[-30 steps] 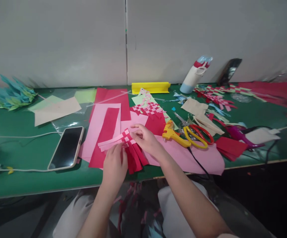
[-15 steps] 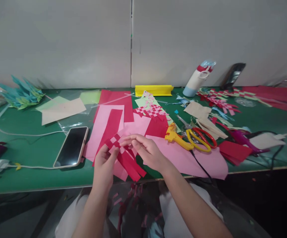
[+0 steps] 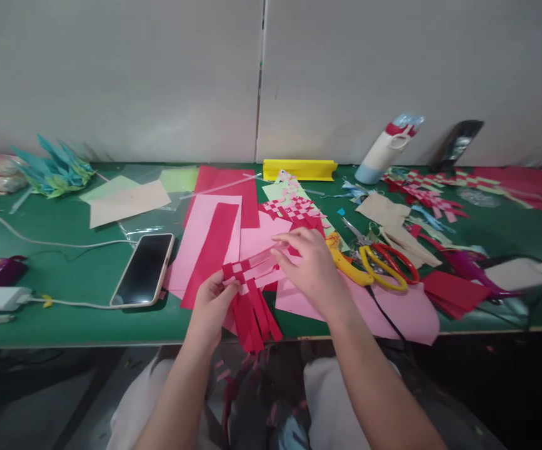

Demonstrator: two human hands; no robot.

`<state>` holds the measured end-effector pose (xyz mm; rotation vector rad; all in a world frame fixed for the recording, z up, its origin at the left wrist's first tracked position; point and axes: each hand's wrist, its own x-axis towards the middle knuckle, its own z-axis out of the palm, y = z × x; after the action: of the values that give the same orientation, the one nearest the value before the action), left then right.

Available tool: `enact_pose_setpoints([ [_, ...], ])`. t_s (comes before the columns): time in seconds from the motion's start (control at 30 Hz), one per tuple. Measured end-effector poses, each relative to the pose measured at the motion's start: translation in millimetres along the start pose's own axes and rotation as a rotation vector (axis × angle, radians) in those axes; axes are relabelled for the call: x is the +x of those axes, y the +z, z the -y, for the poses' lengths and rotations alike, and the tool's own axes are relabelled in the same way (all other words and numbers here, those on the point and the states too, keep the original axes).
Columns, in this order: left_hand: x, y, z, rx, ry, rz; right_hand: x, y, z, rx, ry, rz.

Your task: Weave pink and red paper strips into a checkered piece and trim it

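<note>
My left hand [image 3: 212, 304] pinches the left edge of a woven piece of red and pink paper strips [image 3: 247, 272]. Loose red strips [image 3: 254, 315] hang from it toward the table's front edge. To the right, my right hand [image 3: 311, 269] has its thumb and fingers closed on the ends of the pink strips [image 3: 265, 259], which stretch across from the weave. Beneath the hands lie pink paper sheets [image 3: 264, 232] and a red sheet with a slanted edge [image 3: 212, 250]. A finished-looking checkered woven piece [image 3: 292, 205] rests beyond my right hand.
Right of my hands lie yellow- and red-handled scissors [image 3: 383, 269] and a yellow glue gun [image 3: 350, 270] with a black cord. A phone [image 3: 143, 272] on a white cable is at left. A bottle [image 3: 386, 150] and a yellow folded strip [image 3: 299, 170] stand near the wall.
My right hand has moved right and away from the weave, drawing pink strips out to the side. The red strips now hang more steeply. The view has shifted slightly left.
</note>
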<state>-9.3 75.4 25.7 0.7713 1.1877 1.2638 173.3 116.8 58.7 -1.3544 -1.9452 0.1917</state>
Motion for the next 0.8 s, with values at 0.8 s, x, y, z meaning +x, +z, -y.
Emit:
enact_pose_setpoints([
  [0.8,-2.8,-4.7,7.5,0.307,0.022,0.102,12.2,10.0,5.9,0.32,0.136,0.504],
])
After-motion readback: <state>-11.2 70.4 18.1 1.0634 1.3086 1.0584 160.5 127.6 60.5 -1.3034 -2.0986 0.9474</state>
